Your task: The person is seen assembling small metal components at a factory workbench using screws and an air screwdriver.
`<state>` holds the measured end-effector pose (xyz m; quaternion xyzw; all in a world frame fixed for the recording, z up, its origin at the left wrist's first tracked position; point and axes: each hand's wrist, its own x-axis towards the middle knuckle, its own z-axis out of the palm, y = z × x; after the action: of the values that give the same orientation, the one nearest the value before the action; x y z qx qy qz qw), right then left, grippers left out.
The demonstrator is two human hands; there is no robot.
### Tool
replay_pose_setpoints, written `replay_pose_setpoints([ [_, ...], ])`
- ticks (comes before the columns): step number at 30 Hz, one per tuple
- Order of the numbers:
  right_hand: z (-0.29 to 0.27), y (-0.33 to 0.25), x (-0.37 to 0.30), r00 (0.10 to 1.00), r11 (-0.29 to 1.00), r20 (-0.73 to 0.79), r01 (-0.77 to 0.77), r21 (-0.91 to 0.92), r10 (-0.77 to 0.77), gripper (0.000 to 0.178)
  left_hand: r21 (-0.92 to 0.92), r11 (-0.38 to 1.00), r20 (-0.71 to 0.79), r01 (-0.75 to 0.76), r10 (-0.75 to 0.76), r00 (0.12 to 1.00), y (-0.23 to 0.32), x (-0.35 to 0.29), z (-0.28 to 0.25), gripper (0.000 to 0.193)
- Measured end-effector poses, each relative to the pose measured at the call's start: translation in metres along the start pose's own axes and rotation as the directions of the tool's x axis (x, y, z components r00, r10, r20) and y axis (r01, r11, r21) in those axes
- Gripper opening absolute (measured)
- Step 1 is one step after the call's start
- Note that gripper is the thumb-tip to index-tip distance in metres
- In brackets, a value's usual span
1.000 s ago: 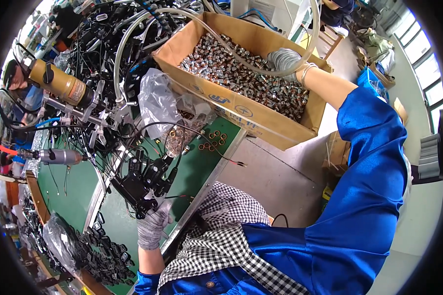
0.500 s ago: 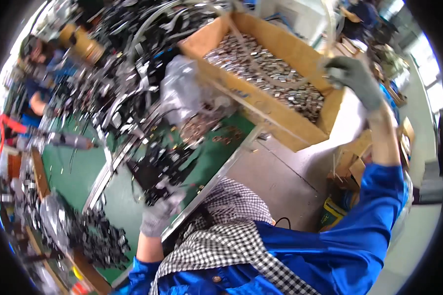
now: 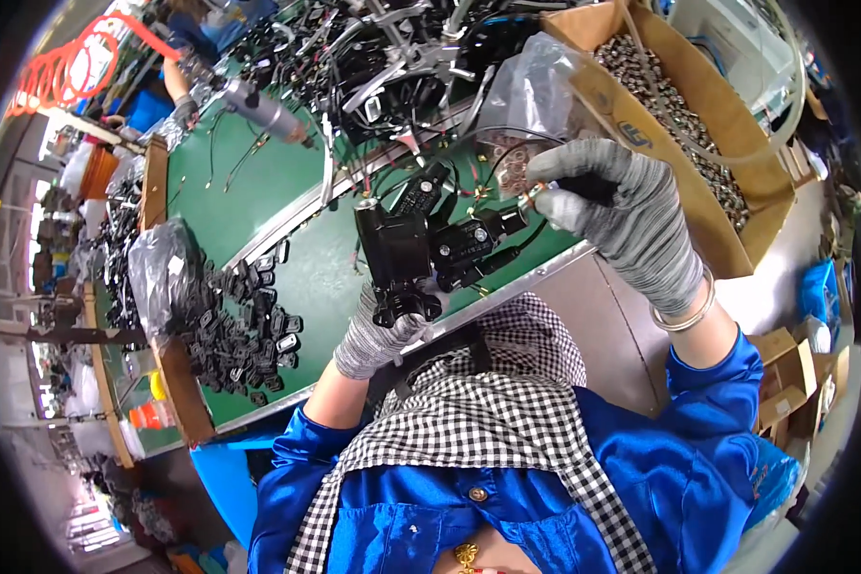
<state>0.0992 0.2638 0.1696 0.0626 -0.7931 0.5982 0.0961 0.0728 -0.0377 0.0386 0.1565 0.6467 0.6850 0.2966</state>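
My left hand (image 3: 383,335), in a grey knit glove, grips a cluster of black plastic parts (image 3: 397,244) from below, over the near edge of the green bench. Thin black cables trail from the cluster. My right hand (image 3: 622,210), gloved too, has thumb and forefinger pinched on a small metal piece (image 3: 534,194) at the end of the cluster's right-hand part; whether the piece touches that part is hard to tell. Close beyond those fingertips are a clear plastic bag (image 3: 536,86) and a pile of copper-coloured rings (image 3: 514,172).
A cardboard box (image 3: 737,182) of small metal pieces stands at the right. Loose black parts (image 3: 249,330) lie on the green bench (image 3: 297,273) at left. A power screwdriver (image 3: 268,115) hangs from a red coiled hose (image 3: 86,62). Another person's hand (image 3: 184,110) is at the far left.
My right hand has come from above the cardboard box down to the black parts in my left hand. The whole view has shifted, and the cluster shows larger and more raised.
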Motion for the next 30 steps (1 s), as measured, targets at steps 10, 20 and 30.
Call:
replay_pose_setpoints([
  [10,0.018,0.004,0.005,0.974,0.965,-0.002,0.223,-0.141,-0.225,0.023,-0.076,0.996,-0.085,-0.045,0.039,0.996,-0.006,-0.017,-0.017,0.054],
  [20,0.008,0.008,0.011,0.940,0.886,0.035,0.331,-0.326,-0.338,0.020,0.357,0.907,-0.003,-0.223,0.240,0.971,0.038,-0.003,-0.011,0.049],
  [30,0.016,0.012,0.027,0.972,0.844,0.074,0.232,-0.484,-0.225,0.016,-0.103,0.978,-0.251,-0.183,0.152,0.956,0.035,0.001,-0.009,0.046],
])
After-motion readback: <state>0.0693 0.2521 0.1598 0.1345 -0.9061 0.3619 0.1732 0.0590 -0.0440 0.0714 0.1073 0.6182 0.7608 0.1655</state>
